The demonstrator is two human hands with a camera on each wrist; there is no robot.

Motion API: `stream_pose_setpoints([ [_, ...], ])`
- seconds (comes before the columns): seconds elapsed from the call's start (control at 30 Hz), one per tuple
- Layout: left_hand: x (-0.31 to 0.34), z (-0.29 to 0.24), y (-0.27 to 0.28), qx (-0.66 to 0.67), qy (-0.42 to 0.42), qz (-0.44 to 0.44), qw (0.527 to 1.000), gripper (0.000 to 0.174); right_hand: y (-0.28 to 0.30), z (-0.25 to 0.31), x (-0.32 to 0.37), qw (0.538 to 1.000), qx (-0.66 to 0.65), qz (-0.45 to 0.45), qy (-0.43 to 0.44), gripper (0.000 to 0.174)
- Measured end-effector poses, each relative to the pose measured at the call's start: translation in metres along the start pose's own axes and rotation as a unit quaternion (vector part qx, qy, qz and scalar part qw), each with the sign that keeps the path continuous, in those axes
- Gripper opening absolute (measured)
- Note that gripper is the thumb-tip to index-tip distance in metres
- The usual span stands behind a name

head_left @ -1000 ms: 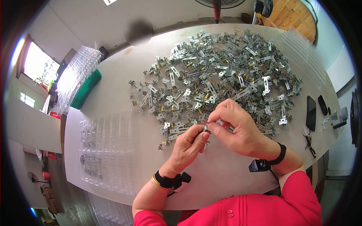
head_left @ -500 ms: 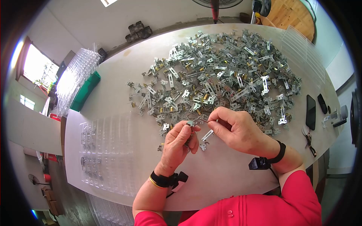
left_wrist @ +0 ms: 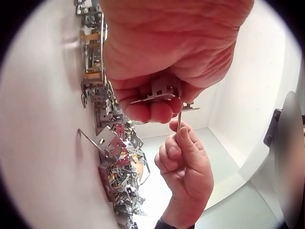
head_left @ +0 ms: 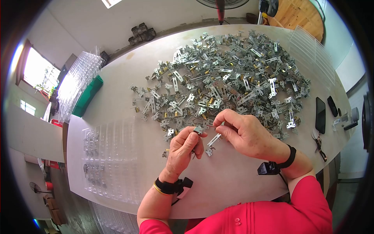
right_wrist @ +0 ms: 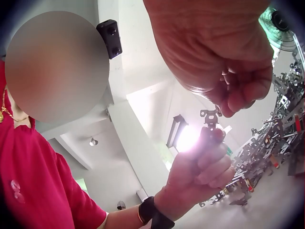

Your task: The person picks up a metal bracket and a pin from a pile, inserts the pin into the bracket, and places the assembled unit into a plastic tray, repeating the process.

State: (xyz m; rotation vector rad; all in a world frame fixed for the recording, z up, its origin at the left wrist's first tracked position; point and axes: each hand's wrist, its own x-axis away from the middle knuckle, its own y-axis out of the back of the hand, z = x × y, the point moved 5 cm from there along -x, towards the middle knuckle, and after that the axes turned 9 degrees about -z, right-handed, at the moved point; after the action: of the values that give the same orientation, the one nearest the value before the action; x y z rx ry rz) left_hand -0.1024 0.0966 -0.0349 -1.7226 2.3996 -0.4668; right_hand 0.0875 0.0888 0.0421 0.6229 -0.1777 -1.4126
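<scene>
In the head view my left hand [head_left: 182, 147] grips a small silver metal bracket [head_left: 198, 130] between thumb and curled fingers, its plate standing out past the fingertips. Most of the bracket's other end is hidden inside the hand. My right hand [head_left: 245, 132] is just to the right, thumb and forefinger pinching a thin metal rod [left_wrist: 179, 119]. That rod reaches up to the bracket in the left wrist view. From the right wrist view, the bracket's holed end [right_wrist: 210, 116] shows close below the right fingertips. One slotted bracket [head_left: 214, 139] lies on the table between the hands.
A wide heap of metal brackets [head_left: 226, 78] spreads beyond both hands. Clear plastic trays [head_left: 113, 156] lie at the left, with more stacked by a green bin [head_left: 87, 95]. To the right are a phone [head_left: 320, 115] and pliers [head_left: 320, 148].
My left hand has drawn back left from the right fingertips with the bracket and turned it. The slotted bracket on the table, earlier mostly behind the hands, now shows. My right hand has barely moved.
</scene>
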Motion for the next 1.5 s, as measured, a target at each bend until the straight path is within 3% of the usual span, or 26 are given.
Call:
stream_pose_setpoints([
  [0.17,0.000,0.002,0.000,-0.047,-0.011,0.019,0.999,0.036,0.000,-0.003,-0.002,0.996,-0.052,0.046,-0.048,0.014],
  [0.23,0.001,0.002,-0.002,-0.059,-0.014,0.031,0.998,0.036,-0.006,-0.008,0.000,0.968,-0.155,0.129,-0.148,0.019],
  [0.57,0.005,0.002,-0.007,-0.131,-0.001,0.052,0.990,0.037,-0.011,-0.018,0.001,0.915,-0.261,0.192,-0.240,0.023],
  [0.7,0.009,-0.002,-0.016,-0.152,0.005,0.071,0.986,0.029,-0.010,-0.018,0.002,0.937,-0.187,0.196,-0.220,0.025],
  [0.8,0.011,0.002,-0.018,-0.179,0.003,0.097,0.979,0.029,-0.007,-0.014,0.003,0.979,-0.084,0.158,-0.099,0.023],
  [0.83,0.012,0.002,-0.019,-0.195,0.004,0.102,0.976,0.029,-0.007,-0.013,0.004,0.979,-0.083,0.154,-0.099,0.023],
  [0.9,0.013,0.003,-0.022,-0.197,0.013,0.112,0.974,0.030,-0.003,-0.009,0.003,0.994,0.049,0.088,-0.030,0.021],
  [0.97,0.015,0.004,-0.024,-0.183,0.015,0.123,0.975,0.032,-0.002,-0.007,0.003,0.997,0.044,0.055,-0.016,0.016],
  [1.03,0.013,0.004,-0.022,-0.139,0.025,0.098,0.985,0.032,0.004,0.001,-0.001,0.998,0.020,0.018,0.062,0.012],
  [1.23,0.005,0.006,-0.010,0.010,0.065,0.031,0.997,0.036,0.003,0.014,0.002,0.979,-0.096,0.034,0.174,0.007],
  [1.5,0.007,0.001,-0.016,0.075,0.120,0.100,0.985,0.040,-0.005,0.017,0.003,0.981,-0.090,0.066,0.159,0.005],
])
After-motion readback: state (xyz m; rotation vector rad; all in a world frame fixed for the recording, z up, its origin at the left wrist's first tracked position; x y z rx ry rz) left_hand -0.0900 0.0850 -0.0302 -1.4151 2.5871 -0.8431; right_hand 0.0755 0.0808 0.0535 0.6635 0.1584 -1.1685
